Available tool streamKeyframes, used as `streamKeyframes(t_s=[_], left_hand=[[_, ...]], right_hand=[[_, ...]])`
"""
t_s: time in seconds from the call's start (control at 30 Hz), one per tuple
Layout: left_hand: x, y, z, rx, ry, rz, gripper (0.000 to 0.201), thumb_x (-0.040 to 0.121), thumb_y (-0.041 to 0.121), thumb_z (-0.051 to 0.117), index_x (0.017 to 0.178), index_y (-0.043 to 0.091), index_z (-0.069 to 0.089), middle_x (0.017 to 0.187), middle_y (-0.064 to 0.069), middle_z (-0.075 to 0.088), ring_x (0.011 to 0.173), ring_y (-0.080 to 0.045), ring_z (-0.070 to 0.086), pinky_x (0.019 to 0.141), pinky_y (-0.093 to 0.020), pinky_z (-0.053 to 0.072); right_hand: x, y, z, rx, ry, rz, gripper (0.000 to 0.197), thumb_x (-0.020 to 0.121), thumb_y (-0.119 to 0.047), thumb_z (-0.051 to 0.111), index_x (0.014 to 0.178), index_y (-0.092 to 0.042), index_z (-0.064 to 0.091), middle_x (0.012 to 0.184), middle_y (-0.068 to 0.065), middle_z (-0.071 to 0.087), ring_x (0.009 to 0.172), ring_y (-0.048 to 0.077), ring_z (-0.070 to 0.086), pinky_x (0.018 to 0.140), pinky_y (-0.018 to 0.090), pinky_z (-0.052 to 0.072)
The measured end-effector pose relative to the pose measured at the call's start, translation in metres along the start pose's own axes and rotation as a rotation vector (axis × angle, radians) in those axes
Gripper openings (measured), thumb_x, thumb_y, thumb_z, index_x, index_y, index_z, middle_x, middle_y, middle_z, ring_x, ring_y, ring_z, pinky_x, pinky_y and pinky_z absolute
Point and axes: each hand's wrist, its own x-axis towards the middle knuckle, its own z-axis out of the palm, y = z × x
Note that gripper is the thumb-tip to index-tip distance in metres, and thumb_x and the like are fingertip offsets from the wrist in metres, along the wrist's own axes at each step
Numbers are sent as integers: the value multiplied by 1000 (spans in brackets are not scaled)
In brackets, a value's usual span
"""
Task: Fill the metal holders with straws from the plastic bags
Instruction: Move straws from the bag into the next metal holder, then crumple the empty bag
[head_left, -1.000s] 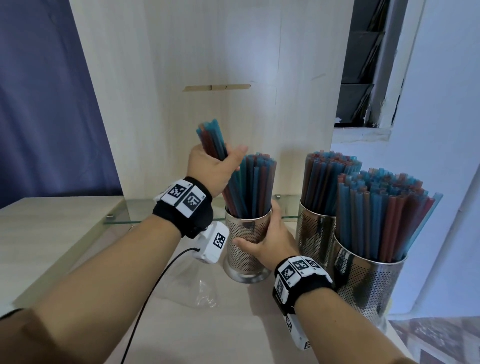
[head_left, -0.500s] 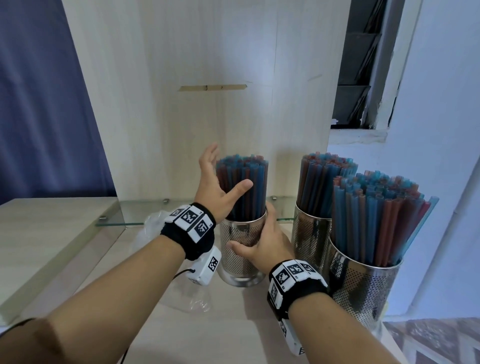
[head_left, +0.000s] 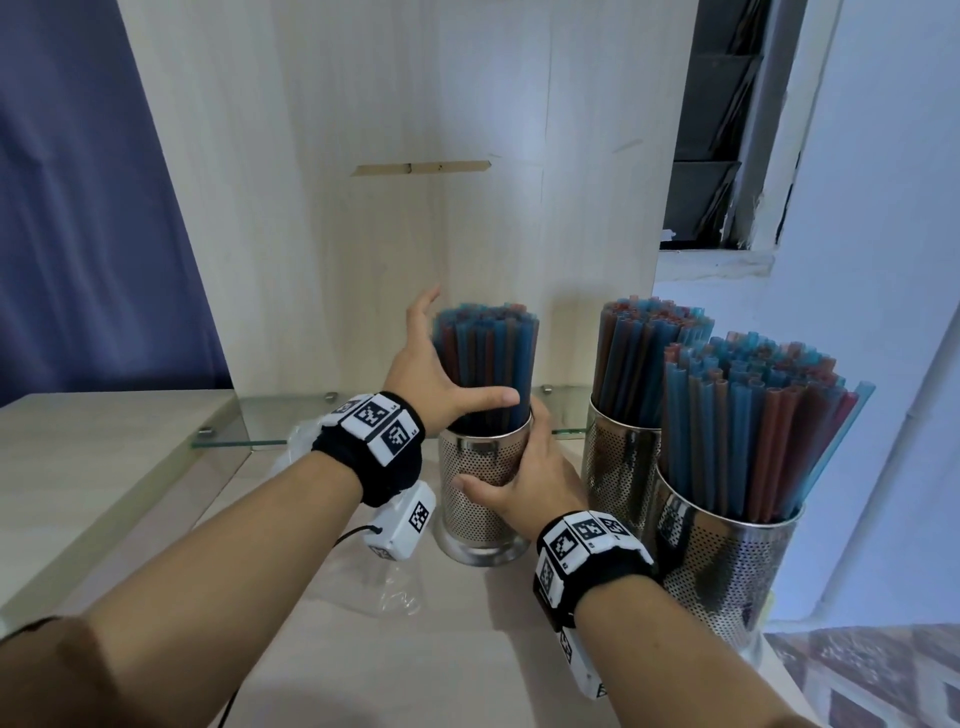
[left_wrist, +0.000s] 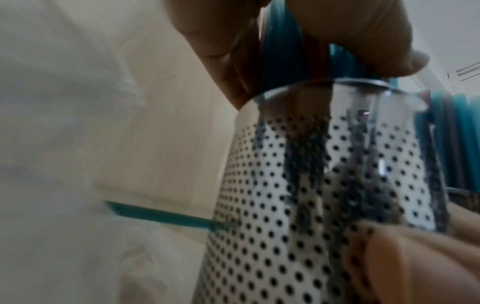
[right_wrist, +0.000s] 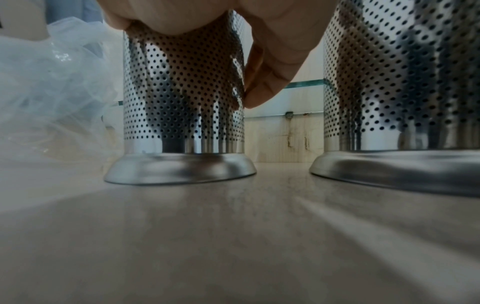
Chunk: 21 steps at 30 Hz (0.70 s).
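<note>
Three perforated metal holders stand on the wooden counter (head_left: 363, 675), each packed with blue and red straws. My right hand (head_left: 514, 473) grips the left holder (head_left: 480, 525) round its wall, thumb in front, fingers on the right side; in the right wrist view that hand (right_wrist: 207, 41) wraps the same holder (right_wrist: 182, 107). My left hand (head_left: 441, 374) is spread loosely around this holder's straw bundle (head_left: 493, 358), thumb stretched across the front, fingers behind. In the left wrist view teal straws (left_wrist: 280, 51) run between thumb and fingers above the holder's rim (left_wrist: 324, 84).
The middle holder (head_left: 618, 467) and the near right holder (head_left: 727, 571) stand close beside my right wrist. A crumpled clear plastic bag (head_left: 389, 587) lies left of the held holder. A glass shelf (head_left: 249, 421) and a wooden back panel (head_left: 389, 234) stand behind.
A second ago my left hand held a tilted bunch of straws above the left holder. That bunch now stands upright in it and the hand has opened. My right hand stayed on the holder.
</note>
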Motion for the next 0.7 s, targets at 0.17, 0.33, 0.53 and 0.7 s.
streamKeyframes(t_s=[0.17, 0.33, 0.53, 0.7], left_hand=[[-8, -10, -20, 93, 51, -1, 128, 48, 84, 69, 150, 33, 11, 134, -4, 56, 122, -15, 53, 103, -40, 44], [-33, -45, -53, 607, 44, -18, 119, 55, 101, 28, 149, 29, 25, 150, -5, 37, 138, -26, 31, 113, -52, 27], [-79, -87, -68, 802, -215, -256, 136, 32, 105, 40, 149, 47, 1, 162, -6, 8, 148, -30, 10, 116, -56, 19], [-99, -99, -63, 714, -386, -271, 146, 27, 86, 72, 148, 45, 1, 153, 0, 26, 140, -25, 27, 113, -45, 32]], right_hand=[[0, 1, 1, 22, -2, 7, 119, 62, -58, 85, 147, -38, 5, 141, -4, 50, 121, 18, 56, 95, 32, 48], [0, -1, -1, 6, -18, 21, 119, 64, -56, 85, 149, -34, 5, 142, -3, 49, 122, 19, 56, 96, 33, 47], [0, -3, -1, 11, -32, 45, 120, 64, -58, 84, 151, -35, 3, 145, -2, 49, 123, 22, 56, 100, 36, 47], [-2, -3, 1, 71, -14, 78, 117, 61, -56, 86, 147, -41, 9, 142, -6, 53, 120, 21, 58, 101, 40, 49]])
